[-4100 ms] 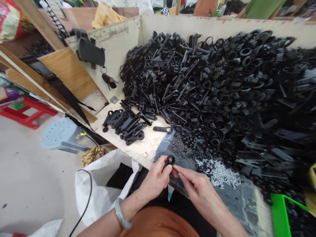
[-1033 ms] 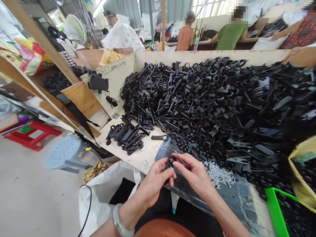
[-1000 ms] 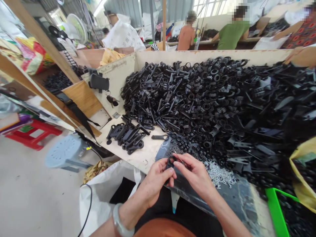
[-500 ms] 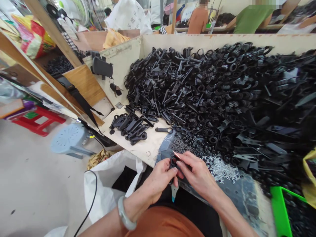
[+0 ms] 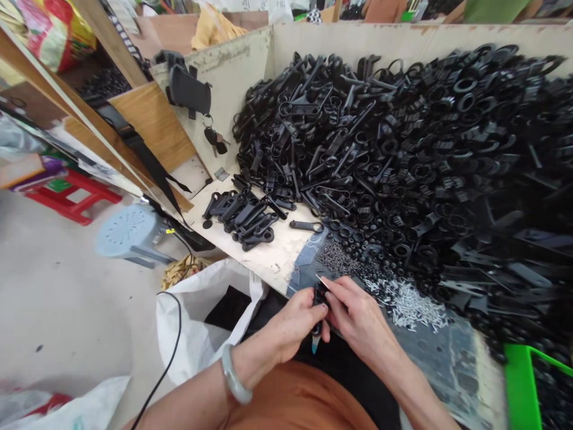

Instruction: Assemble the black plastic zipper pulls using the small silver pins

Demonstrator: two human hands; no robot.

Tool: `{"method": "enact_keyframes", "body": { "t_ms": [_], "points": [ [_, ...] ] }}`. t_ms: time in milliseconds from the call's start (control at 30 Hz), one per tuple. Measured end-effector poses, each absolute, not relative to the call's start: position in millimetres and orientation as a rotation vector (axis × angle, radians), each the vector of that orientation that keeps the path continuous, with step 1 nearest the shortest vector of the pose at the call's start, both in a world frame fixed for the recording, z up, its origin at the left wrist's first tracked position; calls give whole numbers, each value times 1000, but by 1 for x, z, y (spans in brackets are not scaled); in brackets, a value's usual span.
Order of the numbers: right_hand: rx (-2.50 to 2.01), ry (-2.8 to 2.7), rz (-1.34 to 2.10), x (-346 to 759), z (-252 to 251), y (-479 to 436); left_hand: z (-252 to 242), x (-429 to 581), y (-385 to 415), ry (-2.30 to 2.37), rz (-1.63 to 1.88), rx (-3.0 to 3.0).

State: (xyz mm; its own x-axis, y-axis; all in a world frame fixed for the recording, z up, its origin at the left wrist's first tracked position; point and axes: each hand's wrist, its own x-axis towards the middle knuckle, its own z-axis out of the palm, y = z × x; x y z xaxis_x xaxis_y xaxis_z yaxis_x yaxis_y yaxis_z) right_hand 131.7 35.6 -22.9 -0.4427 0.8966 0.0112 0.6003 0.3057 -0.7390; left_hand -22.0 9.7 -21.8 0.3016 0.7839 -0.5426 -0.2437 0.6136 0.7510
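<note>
The bare left hand (image 5: 298,323) has its grip wrapped around a slim black plastic part (image 5: 318,292) by the near edge of the pale wooden worktop (image 5: 274,255). Just beside it, the bare right hand (image 5: 362,310) pinches a thin shiny metal rod (image 5: 321,279), near heaped small silver metal pieces (image 5: 412,304).

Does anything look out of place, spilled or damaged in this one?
Mildly: keys hang below a black holder at the side panel, an odd item beside loose parts. One black piece also lies alone, apart from the grouped pieces. I see no clear damage.
</note>
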Motion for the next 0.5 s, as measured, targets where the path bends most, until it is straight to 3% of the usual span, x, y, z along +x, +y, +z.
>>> {"method": "enact_keyframes", "body": {
  "t_ms": [500],
  "points": [
    [-1440,-2178,811,119,-26,30,-33,-28,14,1033,647,622]
  ]
}}
